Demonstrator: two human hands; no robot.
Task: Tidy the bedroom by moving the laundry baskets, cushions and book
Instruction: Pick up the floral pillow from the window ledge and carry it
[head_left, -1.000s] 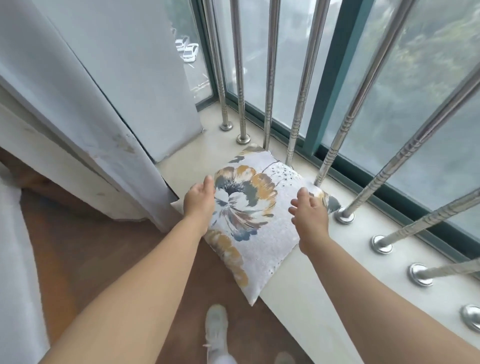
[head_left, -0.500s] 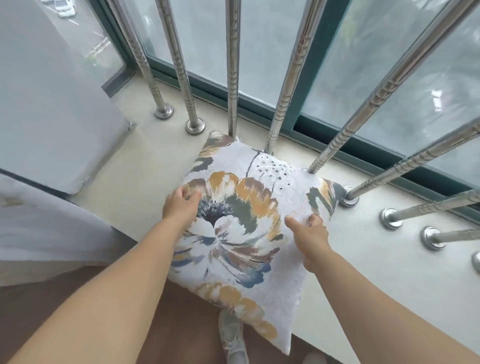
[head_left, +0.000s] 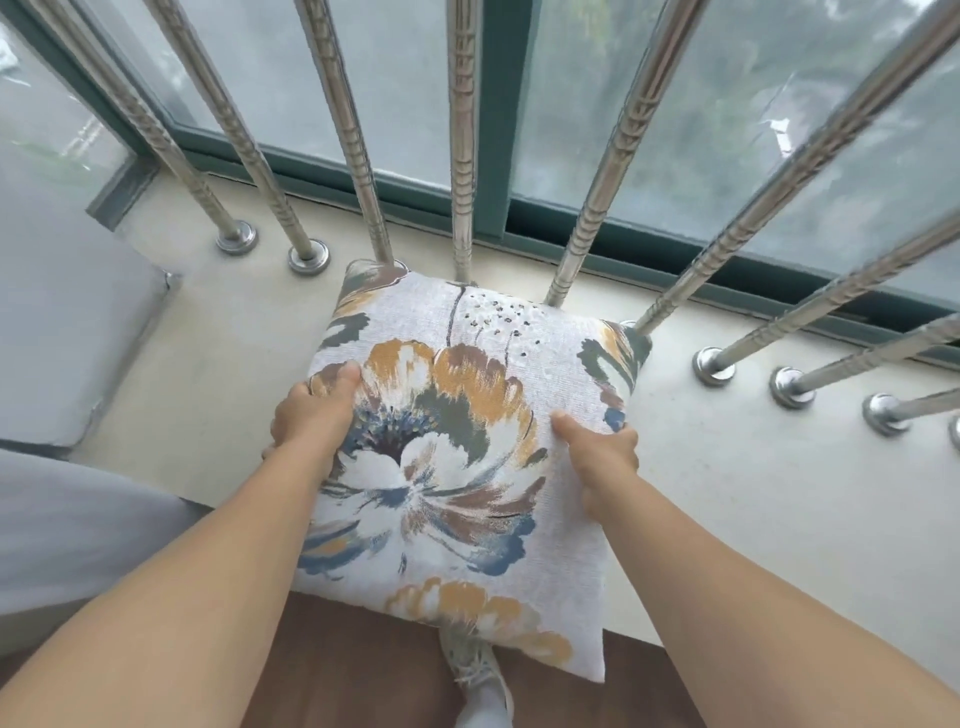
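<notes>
A white cushion (head_left: 462, 467) printed with a big orange, blue and brown flower lies on the pale window ledge (head_left: 753, 493), its near corner hanging over the ledge's edge and its far edge against the steel bars. My left hand (head_left: 314, 415) grips its left edge, thumb on top and fingers tucked underneath. My right hand (head_left: 597, 457) grips the right edge the same way, thumb on the fabric.
Slanted steel window bars (head_left: 462, 156) with round feet run along the ledge behind the cushion, in front of the teal-framed glass. A grey curtain (head_left: 67, 338) hangs at the left. Below are the brown floor (head_left: 363, 675) and my white shoe (head_left: 483, 691).
I have leaned closer to the ledge. Both hands went from hovering over the cushion to clasping its left and right edges, thumbs on top.
</notes>
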